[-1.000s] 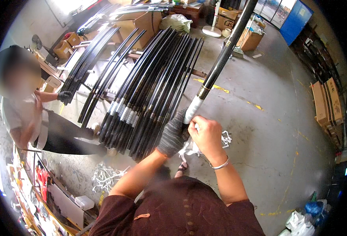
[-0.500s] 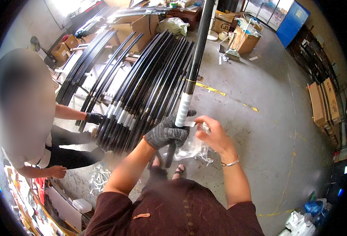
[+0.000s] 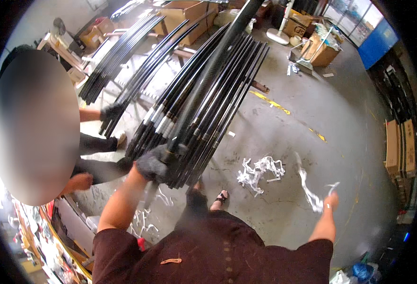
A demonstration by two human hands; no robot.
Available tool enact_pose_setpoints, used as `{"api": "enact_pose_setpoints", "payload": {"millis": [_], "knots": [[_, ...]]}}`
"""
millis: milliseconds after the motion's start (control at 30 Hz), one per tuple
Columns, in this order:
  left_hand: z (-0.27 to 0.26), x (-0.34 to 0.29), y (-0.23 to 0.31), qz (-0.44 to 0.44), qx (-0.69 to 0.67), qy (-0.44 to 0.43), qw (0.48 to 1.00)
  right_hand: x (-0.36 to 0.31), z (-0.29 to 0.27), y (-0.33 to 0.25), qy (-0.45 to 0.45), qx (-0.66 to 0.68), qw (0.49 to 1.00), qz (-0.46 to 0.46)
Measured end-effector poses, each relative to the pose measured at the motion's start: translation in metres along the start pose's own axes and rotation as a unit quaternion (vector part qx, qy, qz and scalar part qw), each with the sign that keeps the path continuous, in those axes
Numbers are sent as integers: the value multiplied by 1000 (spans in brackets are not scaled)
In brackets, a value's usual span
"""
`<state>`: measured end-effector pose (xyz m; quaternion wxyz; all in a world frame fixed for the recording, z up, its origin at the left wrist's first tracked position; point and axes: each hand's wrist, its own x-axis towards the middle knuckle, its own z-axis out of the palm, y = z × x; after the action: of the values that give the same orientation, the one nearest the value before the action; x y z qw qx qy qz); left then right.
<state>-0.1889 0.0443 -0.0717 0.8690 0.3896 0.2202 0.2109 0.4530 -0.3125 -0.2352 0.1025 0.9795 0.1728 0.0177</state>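
My left hand (image 3: 155,164), in a dark grey glove, grips a long black rod (image 3: 204,85) near its lower end and holds it over a slanted stack of similar black rods (image 3: 218,109). My right hand (image 3: 330,202) is flung out to the right and pinches a strip of white plastic wrap (image 3: 310,189) that trails up from it. A pile of torn white wrap (image 3: 260,171) lies on the concrete floor between my hands.
A co-worker crouches at the left, one gloved hand (image 3: 110,112) on a second bundle of black rods (image 3: 118,61). Cardboard boxes (image 3: 319,49) and a white fan stand sit at the back. Flat cartons (image 3: 400,146) stand at the right. Shelving edges the lower left.
My right hand has pulled the white wrap off the rod and swung out to the right. My left hand has lowered the rod leftward onto the stack.
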Motion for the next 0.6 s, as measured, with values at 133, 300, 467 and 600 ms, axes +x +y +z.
{"api": "enact_pose_setpoints", "payload": {"millis": [133,300,467,600], "knots": [[-75,-23,-11,-58,114,124,984,-63,61,174,-43,42,997,-37],[-122,33,-67,66,344,303,886,-154,110,218,-303,-69,945,-99],[-194,115,-137,120,615,400,669,-213,114,196,-338,14,939,-63],[-230,163,-161,4,646,408,645,-198,62,148,-313,64,947,18]]}}
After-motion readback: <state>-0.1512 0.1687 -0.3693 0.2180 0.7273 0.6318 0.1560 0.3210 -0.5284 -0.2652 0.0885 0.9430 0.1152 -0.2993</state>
